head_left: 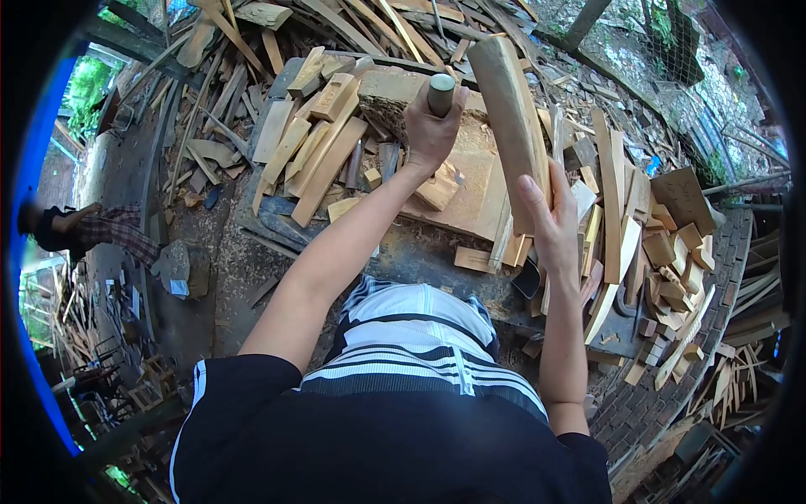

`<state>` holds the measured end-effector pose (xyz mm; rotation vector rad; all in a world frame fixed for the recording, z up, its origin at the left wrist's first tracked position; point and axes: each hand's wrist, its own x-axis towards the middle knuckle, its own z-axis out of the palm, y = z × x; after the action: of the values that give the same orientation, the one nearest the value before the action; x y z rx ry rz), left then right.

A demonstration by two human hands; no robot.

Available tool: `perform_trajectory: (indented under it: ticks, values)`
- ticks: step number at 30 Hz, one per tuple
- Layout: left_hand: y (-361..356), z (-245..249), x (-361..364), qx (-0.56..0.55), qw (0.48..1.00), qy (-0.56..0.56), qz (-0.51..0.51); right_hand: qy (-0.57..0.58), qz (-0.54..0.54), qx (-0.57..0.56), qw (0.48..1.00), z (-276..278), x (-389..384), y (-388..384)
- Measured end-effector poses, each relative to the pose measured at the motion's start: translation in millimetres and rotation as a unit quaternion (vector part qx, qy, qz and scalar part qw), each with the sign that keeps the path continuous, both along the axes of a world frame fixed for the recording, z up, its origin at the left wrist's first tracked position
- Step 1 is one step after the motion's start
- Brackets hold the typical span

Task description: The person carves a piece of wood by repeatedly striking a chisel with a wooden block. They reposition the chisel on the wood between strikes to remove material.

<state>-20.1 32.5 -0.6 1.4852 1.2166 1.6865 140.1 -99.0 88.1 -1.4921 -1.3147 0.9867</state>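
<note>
My left hand is closed around a thick round handle, its pale flat end pointing up toward me; I cannot tell what tool it belongs to. Just below that fist, a light wooden block rests on the bench. My right hand grips a long, thick piece of timber near its lower end, thumb on the near face and fingers behind. The timber stands tilted over the workbench, with its greyish rough top leaning away to the left.
Cut wood strips and blocks cover the bench's left side. More long slats and a heap of small offcuts lie to the right. Scrap timber is piled beyond the bench. A seated person is at far left.
</note>
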Motion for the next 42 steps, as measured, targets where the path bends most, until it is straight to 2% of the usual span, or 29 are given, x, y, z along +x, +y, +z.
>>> perform_trajectory:
  ticks: [2, 5, 6, 7, 9, 10, 11, 12, 13, 15, 16, 17, 19, 20, 21, 23, 24, 26, 27, 28, 29, 32, 33, 35, 37, 42]
  values:
    - [0, -2, 2, 0.000, 1.000, -0.001, 0.008, -0.004, 0.031, 0.043, 0.999, 18, -1, 13]
    - [-1, -7, 2, -0.020, 0.999, 0.045, -0.002, -0.025, 0.041, 0.170, 0.984, 61, -4, 36]
    - [-6, -3, 2, -0.026, 0.999, 0.040, -0.015, -0.039, 0.009, 0.263, 0.964, 73, -9, 45]
    - [-9, -2, 2, -0.026, 0.999, 0.042, -0.016, -0.024, 0.033, 0.283, 0.958, 86, -10, 48]
    - [-13, 1, 4, 0.015, 0.999, 0.035, -0.009, -0.027, 0.049, 0.271, 0.961, 83, -19, 55]
    - [-13, 1, 4, 0.016, 0.999, 0.035, -0.009, -0.184, 0.078, 0.215, 0.956, 68, -16, 59]
    - [-14, -1, 5, 0.051, 0.998, 0.023, -0.001, -0.337, 0.106, 0.154, 0.923, 59, -15, 63]
    - [-16, -3, 6, 0.083, 0.996, 0.012, 0.006, -0.361, 0.170, 0.007, 0.917, 59, -10, 69]
    - [-15, -3, 7, 0.083, 0.997, 0.010, 0.001, -0.363, 0.166, 0.005, 0.917, 62, -7, 67]
    - [-17, -7, 4, 0.047, 0.999, 0.025, 0.001, -0.304, 0.100, 0.130, 0.939, 64, -6, 64]
    - [-21, 0, 2, 0.020, 0.998, 0.060, -0.002, -0.182, 0.113, 0.168, 0.962, 67, -7, 63]
    - [-23, -3, 1, 0.015, 0.998, 0.061, -0.001, -0.150, 0.072, 0.232, 0.958, 65, -11, 63]
    - [-21, -2, 1, 0.026, 0.999, 0.042, -0.021, -0.186, 0.095, 0.099, 0.973, 65, -15, 50]
    - [-17, -9, 1, 0.054, 0.998, 0.006, -0.035, -0.311, 0.119, 0.074, 0.940, 49, -15, 51]
    - [-17, -12, 2, 0.057, 0.997, 0.007, -0.041, -0.320, 0.126, 0.068, 0.937, 47, -15, 51]
    - [-19, -4, 4, 0.026, 0.997, -0.038, -0.056, -0.288, 0.113, 0.075, 0.948, 46, -12, 49]
    - [-17, 0, 3, 0.066, 0.997, -0.019, -0.031, -0.287, 0.117, 0.073, 0.948, 42, -12, 45]
    - [-6, -10, -7, 0.030, 0.998, -0.040, -0.024, -0.042, 0.086, 0.026, 0.995, 34, -12, 37]
    - [2, -16, -12, -0.003, 0.998, -0.065, -0.022, -0.041, 0.087, 0.024, 0.995, 28, -13, 32]
    - [15, -30, -19, 0.023, 0.997, -0.068, 0.000, -0.005, 0.070, 0.007, 0.998, 22, -13, 27]
    - [16, -24, -26, -0.026, 0.988, -0.150, -0.034, 0.031, 0.051, -0.008, 0.998, 15, -11, 22]
    - [21, -9, -39, -0.133, 0.955, -0.258, 0.062, 0.050, 0.044, -0.043, 0.997, -3, -4, 4]
    - [22, -9, -44, -0.134, 0.955, -0.257, 0.063, 0.063, 0.039, -0.068, 0.995, -8, -3, -2]
    - [19, -4, -51, -0.167, 0.896, -0.396, 0.115, 0.072, 0.031, -0.081, 0.994, -19, 0, -13]
    - [19, -3, -51, -0.166, 0.896, -0.396, 0.116, 0.079, 0.014, -0.105, 0.991, -25, 2, -22]
    - [11, 3, -33, -0.105, 0.947, -0.297, 0.053, 0.084, -0.003, -0.124, 0.989, -35, 6, -31]
